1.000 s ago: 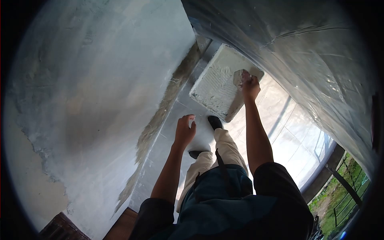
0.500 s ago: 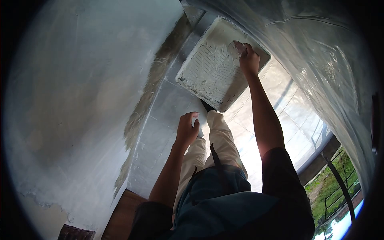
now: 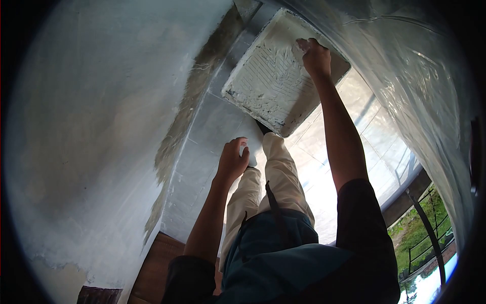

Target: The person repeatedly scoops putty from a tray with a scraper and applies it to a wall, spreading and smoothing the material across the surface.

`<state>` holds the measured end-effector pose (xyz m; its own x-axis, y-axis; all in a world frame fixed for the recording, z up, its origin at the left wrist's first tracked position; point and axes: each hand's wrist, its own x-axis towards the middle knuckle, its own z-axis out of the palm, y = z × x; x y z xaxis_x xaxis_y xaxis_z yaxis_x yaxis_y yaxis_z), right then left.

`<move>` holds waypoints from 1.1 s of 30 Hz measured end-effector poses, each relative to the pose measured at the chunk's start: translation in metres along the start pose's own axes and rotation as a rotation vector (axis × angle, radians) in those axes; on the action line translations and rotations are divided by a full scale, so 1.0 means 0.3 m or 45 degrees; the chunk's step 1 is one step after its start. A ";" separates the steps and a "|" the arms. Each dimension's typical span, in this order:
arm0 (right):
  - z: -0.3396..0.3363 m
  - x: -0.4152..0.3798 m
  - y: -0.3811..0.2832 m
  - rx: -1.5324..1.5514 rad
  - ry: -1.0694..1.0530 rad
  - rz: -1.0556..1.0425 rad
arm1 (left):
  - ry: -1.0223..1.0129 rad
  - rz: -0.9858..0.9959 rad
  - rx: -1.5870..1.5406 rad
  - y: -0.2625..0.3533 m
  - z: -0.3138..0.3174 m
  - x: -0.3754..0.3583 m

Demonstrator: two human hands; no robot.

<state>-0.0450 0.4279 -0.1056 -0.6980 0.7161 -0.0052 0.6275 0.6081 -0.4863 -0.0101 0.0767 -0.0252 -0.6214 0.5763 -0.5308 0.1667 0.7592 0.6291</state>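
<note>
A large rectangular tray point(image 3: 263, 81) smeared with pale, ridged paste lies beyond my feet. Over its upper right part is my right hand point(image 3: 318, 57), its fingers closed round a small pinkish-grey thing point(image 3: 302, 45) whose shape and kind I cannot make out. My left hand point(image 3: 234, 158) hangs above the floor near my left foot, thumb apart from loosely curled fingers, with pale smears on the fingertips. Nothing shows in its grip.
A wall point(image 3: 106, 111) with a rough grey unpainted band point(image 3: 195, 91) fills the left side. Clear plastic sheeting point(image 3: 410, 76) hangs at the right. Grey floor tiles point(image 3: 202, 131) lie between. A brown panel point(image 3: 157, 261) is at lower left, with grass point(image 3: 422, 235) and railings outside at lower right.
My right hand has moved slightly up in the view, still over the tray. My left hand has shifted a little up and left. The view has tilted slightly.
</note>
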 end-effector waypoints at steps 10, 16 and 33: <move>-0.026 -0.022 0.108 0.013 -0.080 -0.123 | -0.010 -0.045 -0.117 -0.063 0.019 -0.021; -0.009 -0.119 0.125 0.248 -0.362 -0.071 | 0.030 -0.056 -0.114 -0.089 0.015 -0.041; -0.101 -0.557 -0.713 1.812 -1.227 0.326 | 0.688 -0.071 -0.168 -0.244 -0.267 -0.355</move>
<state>-0.0521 0.1887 0.0259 -0.9084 -0.0283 -0.4170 0.3462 -0.6101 -0.7127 -0.0173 -0.0644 0.0309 -0.9365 0.2725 -0.2206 0.0464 0.7199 0.6925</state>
